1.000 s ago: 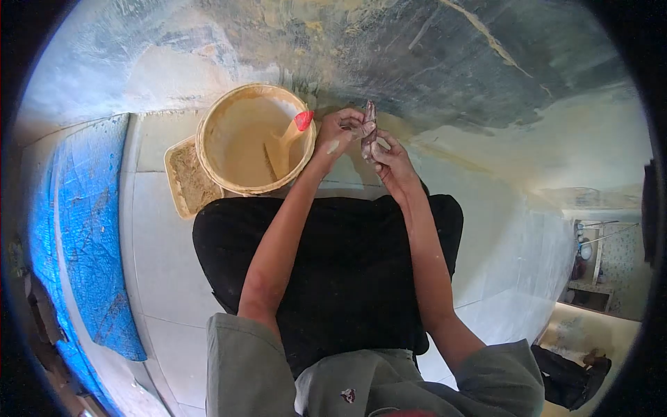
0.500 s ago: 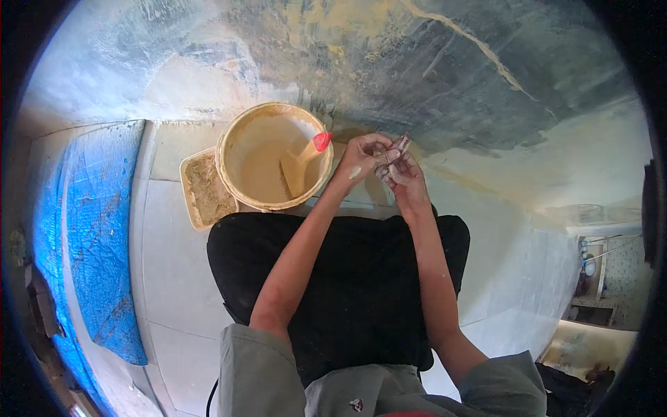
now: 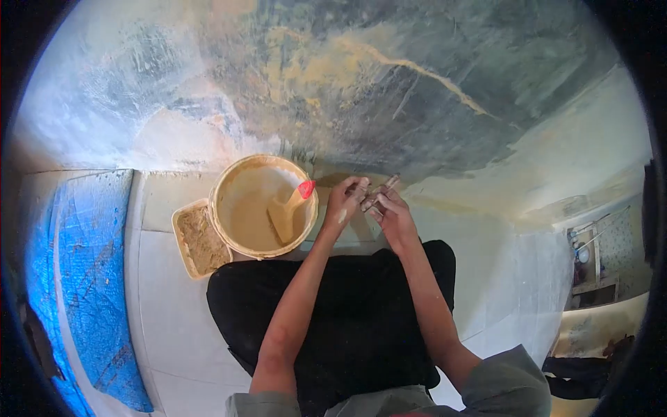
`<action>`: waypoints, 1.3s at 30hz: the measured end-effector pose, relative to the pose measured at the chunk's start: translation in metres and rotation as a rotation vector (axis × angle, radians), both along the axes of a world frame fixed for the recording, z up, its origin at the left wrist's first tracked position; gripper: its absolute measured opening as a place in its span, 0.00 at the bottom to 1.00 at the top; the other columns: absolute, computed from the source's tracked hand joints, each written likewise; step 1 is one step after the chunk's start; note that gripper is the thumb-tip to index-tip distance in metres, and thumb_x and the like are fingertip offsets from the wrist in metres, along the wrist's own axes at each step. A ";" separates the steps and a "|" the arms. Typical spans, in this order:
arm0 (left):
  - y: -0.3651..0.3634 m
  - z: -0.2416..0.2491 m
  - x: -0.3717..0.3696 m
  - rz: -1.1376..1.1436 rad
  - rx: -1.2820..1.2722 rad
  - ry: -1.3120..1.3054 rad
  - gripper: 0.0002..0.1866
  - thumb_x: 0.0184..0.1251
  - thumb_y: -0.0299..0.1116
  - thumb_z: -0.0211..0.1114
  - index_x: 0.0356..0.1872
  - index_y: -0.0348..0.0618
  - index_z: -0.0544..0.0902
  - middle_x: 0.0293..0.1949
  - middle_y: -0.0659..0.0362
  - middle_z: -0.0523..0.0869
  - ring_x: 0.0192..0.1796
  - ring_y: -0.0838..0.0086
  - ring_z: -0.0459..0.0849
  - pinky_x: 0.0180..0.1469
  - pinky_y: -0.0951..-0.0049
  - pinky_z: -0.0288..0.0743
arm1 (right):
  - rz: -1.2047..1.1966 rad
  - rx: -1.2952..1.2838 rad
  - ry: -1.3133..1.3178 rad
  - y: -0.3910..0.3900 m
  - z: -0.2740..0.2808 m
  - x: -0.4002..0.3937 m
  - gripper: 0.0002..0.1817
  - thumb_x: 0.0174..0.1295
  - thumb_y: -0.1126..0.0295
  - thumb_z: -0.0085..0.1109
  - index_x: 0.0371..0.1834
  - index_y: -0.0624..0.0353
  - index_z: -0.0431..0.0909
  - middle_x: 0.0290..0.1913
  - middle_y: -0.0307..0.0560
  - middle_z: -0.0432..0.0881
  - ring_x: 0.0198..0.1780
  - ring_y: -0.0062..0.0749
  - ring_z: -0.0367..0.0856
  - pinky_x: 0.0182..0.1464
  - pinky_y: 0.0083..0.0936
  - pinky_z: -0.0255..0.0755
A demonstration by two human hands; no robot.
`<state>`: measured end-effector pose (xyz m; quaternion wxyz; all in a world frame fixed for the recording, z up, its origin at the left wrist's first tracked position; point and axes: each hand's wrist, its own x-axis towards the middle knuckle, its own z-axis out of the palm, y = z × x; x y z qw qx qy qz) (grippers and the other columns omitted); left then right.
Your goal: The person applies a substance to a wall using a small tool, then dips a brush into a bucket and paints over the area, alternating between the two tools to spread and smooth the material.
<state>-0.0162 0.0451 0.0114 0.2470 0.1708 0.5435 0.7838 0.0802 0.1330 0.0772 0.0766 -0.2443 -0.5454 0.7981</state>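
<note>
My left hand (image 3: 345, 203) and my right hand (image 3: 394, 217) are close together above the floor, just right of the bucket. The left fingers are curled, with pale smears on the back of the hand. Bent and pressed together, the right fingers carry grey-white residue at their tips. Whether something small is between the fingertips, I cannot make out. Beside the left hand stands a round bucket (image 3: 217, 221) of beige, paste-like material. A wide brush-like tool (image 3: 288, 212) with a red handle tip leans inside it.
A shallow rectangular tub (image 3: 182, 251) with brownish paste touches the bucket's left side. Blue sheeting (image 3: 94, 292) covers the floor at left. Ahead rises a patchy grey and beige wall (image 3: 333, 83) with a pale crack-like streak. Pale tiles (image 3: 180, 333) lie underneath.
The view has tilted up, so bucket and hands sit lower in it. My hands have drawn slightly apart at the fingers, which were overlapping before.
</note>
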 end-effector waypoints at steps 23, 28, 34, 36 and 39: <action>0.001 -0.031 -0.008 0.082 -0.038 -0.041 0.19 0.69 0.46 0.47 0.45 0.41 0.78 0.30 0.59 0.81 0.26 0.77 0.74 0.28 0.74 0.67 | 0.466 2.814 0.865 -0.002 0.105 -0.138 0.31 0.55 0.50 0.56 0.58 0.58 0.68 0.57 0.45 0.70 0.61 0.37 0.65 0.64 0.45 0.53; 0.004 -0.027 -0.005 0.133 -0.014 -0.026 0.20 0.68 0.46 0.48 0.45 0.41 0.78 0.31 0.58 0.81 0.38 0.71 0.78 0.41 0.69 0.69 | 0.630 2.605 0.557 -0.018 0.076 -0.123 0.32 0.54 0.51 0.57 0.60 0.57 0.68 0.58 0.44 0.69 0.62 0.36 0.64 0.63 0.45 0.55; 0.008 -0.031 -0.007 0.129 0.005 -0.003 0.19 0.68 0.45 0.49 0.45 0.40 0.77 0.31 0.57 0.81 0.38 0.71 0.79 0.43 0.69 0.70 | 0.329 2.829 0.672 -0.011 0.053 -0.127 0.32 0.52 0.49 0.58 0.62 0.46 0.70 0.61 0.37 0.66 0.61 0.32 0.63 0.62 0.46 0.53; 0.003 -0.026 -0.006 0.107 -0.046 -0.030 0.19 0.68 0.45 0.49 0.44 0.39 0.77 0.31 0.57 0.81 0.38 0.71 0.79 0.43 0.69 0.70 | 0.180 2.844 0.722 -0.008 0.084 -0.136 0.32 0.53 0.48 0.57 0.62 0.46 0.70 0.61 0.37 0.67 0.60 0.32 0.63 0.62 0.43 0.54; 0.005 -0.026 -0.003 0.108 -0.031 -0.064 0.18 0.68 0.45 0.50 0.43 0.39 0.77 0.31 0.57 0.81 0.38 0.71 0.79 0.43 0.70 0.70 | 0.175 2.850 0.690 -0.017 0.087 -0.130 0.32 0.53 0.47 0.56 0.62 0.46 0.71 0.59 0.36 0.67 0.59 0.34 0.64 0.62 0.41 0.55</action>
